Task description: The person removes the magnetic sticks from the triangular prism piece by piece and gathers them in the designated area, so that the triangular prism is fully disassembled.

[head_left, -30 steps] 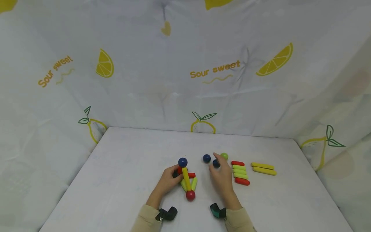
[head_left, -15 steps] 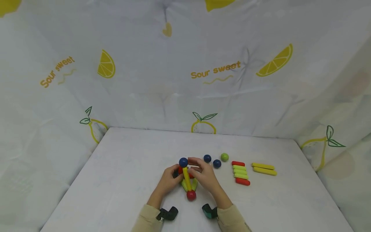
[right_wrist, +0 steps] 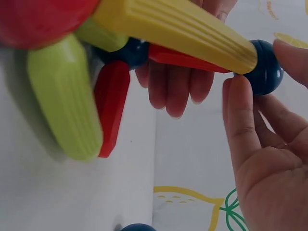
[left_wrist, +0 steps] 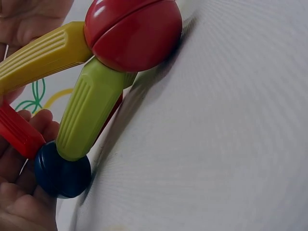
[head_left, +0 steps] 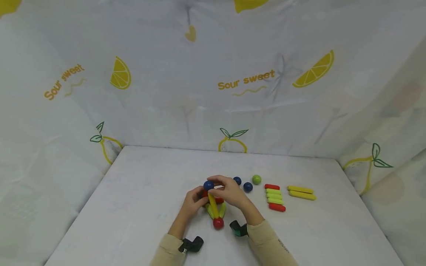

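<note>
Right fingers (right_wrist: 241, 115) pinch the upper blue ball (right_wrist: 266, 70); left fingers (left_wrist: 43, 118) curl round a lower blue ball (left_wrist: 62, 173). The stick frame (head_left: 214, 207), on the bench (head_left: 149, 177), looks light, stiff, probably slippery: best held by those balls.

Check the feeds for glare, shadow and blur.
Left wrist: highlight on the red ball, soft shadow on the tabletop beside it; right wrist: that ball cropped and soft, upper blue ball crisper; head: flat light, no strong glare.
</note>
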Action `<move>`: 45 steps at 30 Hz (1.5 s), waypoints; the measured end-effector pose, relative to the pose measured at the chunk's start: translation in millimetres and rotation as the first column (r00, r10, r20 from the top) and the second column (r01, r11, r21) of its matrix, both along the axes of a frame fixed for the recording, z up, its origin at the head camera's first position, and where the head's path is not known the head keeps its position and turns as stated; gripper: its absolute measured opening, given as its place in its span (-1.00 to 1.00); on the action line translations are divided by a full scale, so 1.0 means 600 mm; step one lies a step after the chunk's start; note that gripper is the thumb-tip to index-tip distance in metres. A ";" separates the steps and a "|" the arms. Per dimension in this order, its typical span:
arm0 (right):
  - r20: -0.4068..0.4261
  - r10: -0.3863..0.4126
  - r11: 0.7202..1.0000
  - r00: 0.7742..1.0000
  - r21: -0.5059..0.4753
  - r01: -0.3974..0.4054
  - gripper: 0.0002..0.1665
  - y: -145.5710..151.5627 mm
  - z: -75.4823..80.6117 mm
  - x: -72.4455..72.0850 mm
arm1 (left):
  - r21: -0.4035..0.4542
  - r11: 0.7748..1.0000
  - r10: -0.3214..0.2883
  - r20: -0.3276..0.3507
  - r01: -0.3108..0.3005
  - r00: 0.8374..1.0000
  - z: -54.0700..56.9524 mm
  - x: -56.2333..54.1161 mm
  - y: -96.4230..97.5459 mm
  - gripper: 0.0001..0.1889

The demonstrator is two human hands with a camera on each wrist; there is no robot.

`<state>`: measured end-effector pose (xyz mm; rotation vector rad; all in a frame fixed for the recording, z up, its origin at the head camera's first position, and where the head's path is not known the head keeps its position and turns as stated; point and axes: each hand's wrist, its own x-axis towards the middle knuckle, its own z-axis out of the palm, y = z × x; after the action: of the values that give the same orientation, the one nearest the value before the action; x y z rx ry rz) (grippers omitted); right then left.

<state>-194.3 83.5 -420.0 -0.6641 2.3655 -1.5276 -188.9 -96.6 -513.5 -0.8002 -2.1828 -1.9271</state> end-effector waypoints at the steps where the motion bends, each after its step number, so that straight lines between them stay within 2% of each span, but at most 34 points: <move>1: 0.009 0.009 1.000 1.000 0.001 -0.009 -0.54 -0.001 0.001 -0.001 | 0.025 1.000 -0.011 -0.007 0.012 1.000 0.000 -0.001 0.000 -0.75; 4: 0.045 0.028 0.999 0.999 -0.017 -0.028 -0.54 -0.002 0.003 -0.004 | 0.069 0.997 -0.028 -0.003 0.028 1.000 0.001 -0.001 0.000 -0.74; 12: 0.109 0.006 0.997 0.994 -0.074 0.002 -0.58 -0.005 -0.007 -0.007 | 0.044 0.999 -0.030 0.057 0.028 0.998 0.002 0.001 0.001 -0.74; 19: 0.184 -0.047 0.989 0.982 -0.128 0.071 -0.58 -0.002 -0.060 -0.028 | 0.021 0.999 -0.039 0.100 0.037 0.994 0.005 0.002 0.000 -0.74; 21: 0.205 -0.045 0.987 0.978 -0.144 0.076 -0.57 0.000 -0.068 -0.032 | 0.013 0.999 -0.039 0.102 0.038 0.994 0.004 0.001 -0.001 -0.74; 29: 0.272 -0.015 0.975 0.962 -0.208 0.074 -0.52 0.006 -0.079 -0.040 | 0.018 0.998 -0.059 0.090 0.058 0.994 0.003 -0.001 -0.002 -0.73; 35: 0.321 0.038 0.954 0.946 -0.293 0.061 -0.51 0.014 -0.087 -0.049 | -0.012 0.999 -0.050 0.103 0.051 0.993 0.005 0.000 -0.001 -0.73; 39: 0.316 0.078 0.940 0.946 -0.339 0.035 -0.52 0.020 -0.086 -0.053 | -0.044 0.998 -0.033 0.096 0.037 0.995 0.007 0.002 -0.001 -0.73; 45: 0.288 0.101 0.948 0.952 -0.319 -0.004 -0.49 0.024 -0.085 -0.052 | -0.024 0.999 -0.046 0.084 0.048 0.995 0.003 0.000 -0.001 -0.74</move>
<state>-225.5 98.1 -471.2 -0.5080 1.8859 -1.8545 -188.9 -96.9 -511.8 -0.7964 -2.2601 -1.9934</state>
